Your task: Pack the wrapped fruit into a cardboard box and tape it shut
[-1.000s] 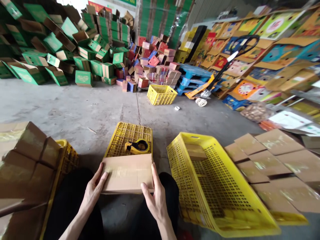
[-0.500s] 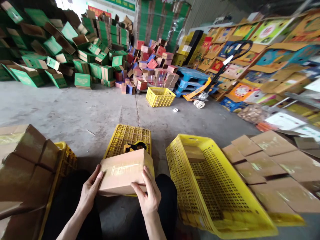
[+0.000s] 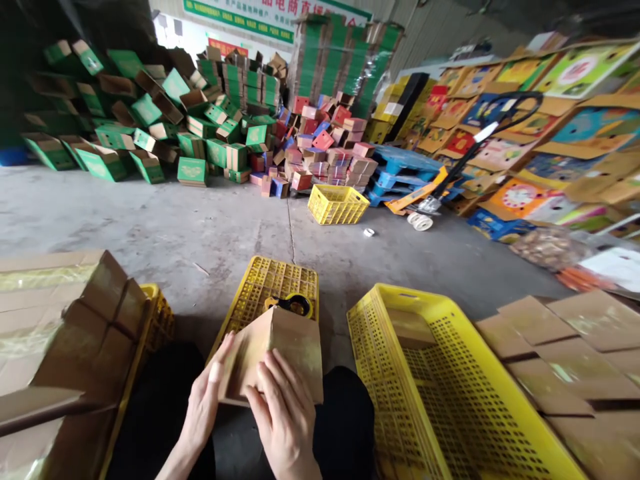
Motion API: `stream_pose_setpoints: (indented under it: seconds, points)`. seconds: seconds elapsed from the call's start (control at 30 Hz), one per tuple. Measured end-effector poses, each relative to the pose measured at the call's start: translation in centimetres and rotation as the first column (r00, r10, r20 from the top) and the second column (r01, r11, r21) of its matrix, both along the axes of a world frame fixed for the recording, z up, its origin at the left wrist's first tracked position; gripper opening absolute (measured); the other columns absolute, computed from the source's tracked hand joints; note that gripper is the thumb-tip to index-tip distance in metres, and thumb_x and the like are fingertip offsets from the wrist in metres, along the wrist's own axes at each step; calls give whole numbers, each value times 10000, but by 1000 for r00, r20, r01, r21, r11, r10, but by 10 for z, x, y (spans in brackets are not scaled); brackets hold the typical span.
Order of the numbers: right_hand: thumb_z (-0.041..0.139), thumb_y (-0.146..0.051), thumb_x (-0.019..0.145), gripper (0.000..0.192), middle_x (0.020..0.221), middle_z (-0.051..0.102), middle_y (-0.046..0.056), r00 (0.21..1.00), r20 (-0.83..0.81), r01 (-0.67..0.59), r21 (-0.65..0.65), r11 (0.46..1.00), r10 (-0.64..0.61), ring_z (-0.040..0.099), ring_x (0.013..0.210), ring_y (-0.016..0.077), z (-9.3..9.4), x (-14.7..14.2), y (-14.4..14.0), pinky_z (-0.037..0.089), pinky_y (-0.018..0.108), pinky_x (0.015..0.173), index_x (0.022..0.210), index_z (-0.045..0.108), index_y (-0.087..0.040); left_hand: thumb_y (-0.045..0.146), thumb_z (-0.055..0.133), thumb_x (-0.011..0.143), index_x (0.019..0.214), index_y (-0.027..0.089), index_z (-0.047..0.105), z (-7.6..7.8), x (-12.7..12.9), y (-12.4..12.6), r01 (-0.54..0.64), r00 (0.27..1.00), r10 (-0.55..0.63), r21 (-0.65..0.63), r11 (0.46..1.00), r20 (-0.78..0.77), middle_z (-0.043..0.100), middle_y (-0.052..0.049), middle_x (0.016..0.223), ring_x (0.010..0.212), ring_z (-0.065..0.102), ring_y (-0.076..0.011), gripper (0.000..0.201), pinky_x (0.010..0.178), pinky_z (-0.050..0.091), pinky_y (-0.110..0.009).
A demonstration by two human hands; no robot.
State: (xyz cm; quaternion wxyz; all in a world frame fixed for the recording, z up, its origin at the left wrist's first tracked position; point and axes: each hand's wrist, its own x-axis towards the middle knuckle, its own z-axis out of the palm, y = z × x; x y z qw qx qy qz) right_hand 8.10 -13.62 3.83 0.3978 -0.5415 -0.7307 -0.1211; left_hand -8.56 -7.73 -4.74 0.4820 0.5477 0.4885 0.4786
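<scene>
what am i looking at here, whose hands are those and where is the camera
The camera sits on a person's head and looks forward and down, so the two bare hands at the bottom are that person's own. The left hand and the right hand both have a grip on a small brown cardboard box, tilted up on edge. Right behind it a yellow crate lies upside down on the concrete floor, with a yellow tape dispenser on top. To the right is a large yellow basket, then flattened cardboard pieces. On the left, brown boxes are stacked. Far back lie piles of green boxes.
</scene>
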Motion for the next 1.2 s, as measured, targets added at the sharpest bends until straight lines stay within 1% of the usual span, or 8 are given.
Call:
stream_pose_setpoints:
  seconds: [0.07, 0.13, 0.37, 0.5, 0.73, 0.9, 1.07, 1.2]
  points:
    - [653, -285, 1029, 535, 1364, 725, 107, 999, -21, -33, -35, 999, 32, 682, 1292, 296, 7, -4, 2, 626, 442, 1044, 1541, 519, -208, 709, 380, 1023, 1494, 241, 607, 23, 2, -7, 67, 998, -65, 165, 984, -19, 536, -75, 1600, 1521, 441, -340, 701, 1280, 346, -526]
    - [551, -296, 1073, 435, 1391, 703, 120, 998, -44, -44, -74, 996, 41, 667, 1304, 287, 16, -5, 4, 616, 441, 1053, 1496, 555, -197, 747, 420, 990, 1443, 241, 646, 34, 7, -13, 121, 992, -105, 302, 945, -68, 562, -112, 1571, 1475, 498, -377, 716, 1238, 413, -558]
    - [454, -243, 1087, 398, 1344, 711, 78, 987, 24, -147, -256, 955, 158, 687, 1175, 227, 47, -1, 19, 594, 356, 1023, 1456, 603, -229, 510, 558, 1036, 1370, 285, 644, 14, 14, -10, -45, 985, 128, 558, 828, -112, 620, -140, 1441, 1328, 632, -347, 411, 1085, 568, -502]
    - [431, -255, 1094, 418, 1339, 696, 82, 976, 86, -154, -371, 916, 199, 669, 1112, 242, 64, -1, 35, 578, 400, 974, 1484, 579, -241, 367, 584, 1046, 1327, 265, 665, 15, 11, -1, -67, 980, 174, 668, 741, -94, 618, -134, 1390, 1293, 651, -318, 309, 995, 623, -437]
    - [455, -334, 1100, 396, 1286, 697, 88, 970, 155, -99, -446, 890, 185, 643, 1072, 279, 75, -2, 62, 545, 483, 958, 1464, 594, -264, 277, 620, 1022, 1256, 224, 691, 31, 4, 4, -75, 980, 184, 720, 690, -74, 645, -122, 1292, 1213, 688, -275, 250, 957, 640, -385]
    - [483, -378, 1089, 426, 1324, 678, 130, 973, 196, -34, -415, 909, 126, 632, 1115, 319, 65, -17, 68, 552, 524, 973, 1475, 592, -234, 357, 594, 1035, 1277, 208, 654, 35, -3, 4, -38, 974, 179, 684, 729, -137, 620, -151, 1367, 1309, 635, -316, 291, 985, 621, -440]
    - [480, -284, 1084, 445, 1355, 679, 118, 967, 158, -114, -433, 894, 200, 642, 1134, 298, 62, -21, 61, 565, 506, 1015, 1513, 548, -189, 450, 486, 1079, 1333, 204, 608, 25, -9, 17, 38, 960, 168, 700, 713, -224, 609, -148, 1421, 1451, 499, -333, 373, 1132, 508, -529]
    - [555, -304, 1066, 475, 1519, 602, 84, 956, 141, -178, -421, 889, 258, 585, 1330, 298, 57, -2, 43, 548, 456, 1115, 1526, 539, -190, 510, 434, 1090, 1346, 206, 603, 12, -8, 22, 10, 962, 188, 715, 699, -198, 608, -144, 1405, 1448, 501, -324, 432, 1117, 526, -512]
